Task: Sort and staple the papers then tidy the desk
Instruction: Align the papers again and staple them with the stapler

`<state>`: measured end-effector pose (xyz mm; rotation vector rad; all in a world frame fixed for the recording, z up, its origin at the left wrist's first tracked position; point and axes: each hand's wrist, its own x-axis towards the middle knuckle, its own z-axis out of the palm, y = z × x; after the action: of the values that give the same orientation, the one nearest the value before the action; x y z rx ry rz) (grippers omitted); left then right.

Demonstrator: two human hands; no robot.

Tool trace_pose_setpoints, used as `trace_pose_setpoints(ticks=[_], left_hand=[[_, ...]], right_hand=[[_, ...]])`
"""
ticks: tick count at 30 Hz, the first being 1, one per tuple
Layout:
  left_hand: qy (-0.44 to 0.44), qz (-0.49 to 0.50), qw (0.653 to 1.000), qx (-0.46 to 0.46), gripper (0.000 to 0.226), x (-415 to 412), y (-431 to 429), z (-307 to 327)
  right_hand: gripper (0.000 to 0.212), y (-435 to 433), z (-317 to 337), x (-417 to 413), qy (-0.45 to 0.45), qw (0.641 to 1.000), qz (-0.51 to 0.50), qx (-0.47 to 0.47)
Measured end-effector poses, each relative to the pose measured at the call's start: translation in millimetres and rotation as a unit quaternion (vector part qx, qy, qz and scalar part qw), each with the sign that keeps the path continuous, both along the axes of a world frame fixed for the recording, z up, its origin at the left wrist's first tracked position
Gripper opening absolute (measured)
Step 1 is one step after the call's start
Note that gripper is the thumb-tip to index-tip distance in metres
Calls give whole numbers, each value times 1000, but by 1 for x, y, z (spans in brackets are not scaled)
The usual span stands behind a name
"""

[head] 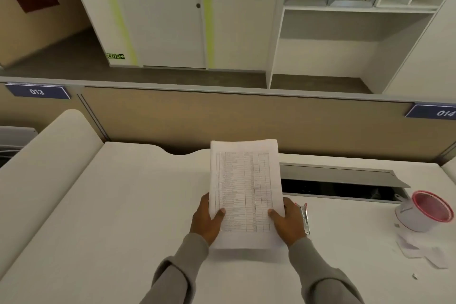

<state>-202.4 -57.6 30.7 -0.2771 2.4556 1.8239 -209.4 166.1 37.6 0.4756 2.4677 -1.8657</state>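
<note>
Two things were hard to read from where I stood. The print on the papers [244, 190] was a table of fine rows too small to make out. The silver and red stapler [305, 218] was mostly hidden behind the right hand [287, 223], so I could not tell whether they touched. The fingers of both hands were out of sight under the sheets, and the grey sleeves ran off the bottom edge.

The worktop [111, 205] was pale, with a curved notch in its back edge. Behind it ran a tan partition [222, 118] carrying a blue tag marked 013 [37, 91] at the left and another marked 014 [444, 113] at the right. Just right of the papers a cable slot [340, 187] lay open, its grey lid tipped back. Further right sat a white pot [423, 212] with a red rim, a few paper scraps [419, 249] just in front of it. Beyond the partition were a green exit sign [115, 56], a white door [170, 12] and open white shelves [357, 7].

The left hand [207, 219] gripped the papers' left edge, thumb on top. The right hand gripped the right edge likewise. The stack was at the middle of the worktop, its far end toward the partition.
</note>
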Motion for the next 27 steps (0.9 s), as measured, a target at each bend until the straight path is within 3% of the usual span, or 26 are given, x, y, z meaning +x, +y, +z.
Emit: trace_pose_setpoints(ticks=[9, 13, 16, 21, 24, 27], left_hand=[[-117, 22, 988, -102, 58, -7, -1, -41], [-150, 6, 981, -125, 75, -12, -5, -47], [-163, -29, 975, -147, 103, -12, -9, -48], [-221, -168, 927, -251, 155, -5, -18, -46], [-237, -220, 885, -335, 157, 0, -19, -45], [-229, -199, 886, -350, 146, -2, -18, -42]], right_hand=[[32, -9, -31, -19, -110, 986, 40, 118], [40, -13, -36, -26, -145, 978, 41, 141], [65, -11, -34, -28, -164, 974, 61, 146], [134, 0, -32, -11, -214, 938, 190, 195], [144, 3, -36, 3, -235, 896, 263, 271], [137, 1, -35, 7, -231, 878, 281, 310]])
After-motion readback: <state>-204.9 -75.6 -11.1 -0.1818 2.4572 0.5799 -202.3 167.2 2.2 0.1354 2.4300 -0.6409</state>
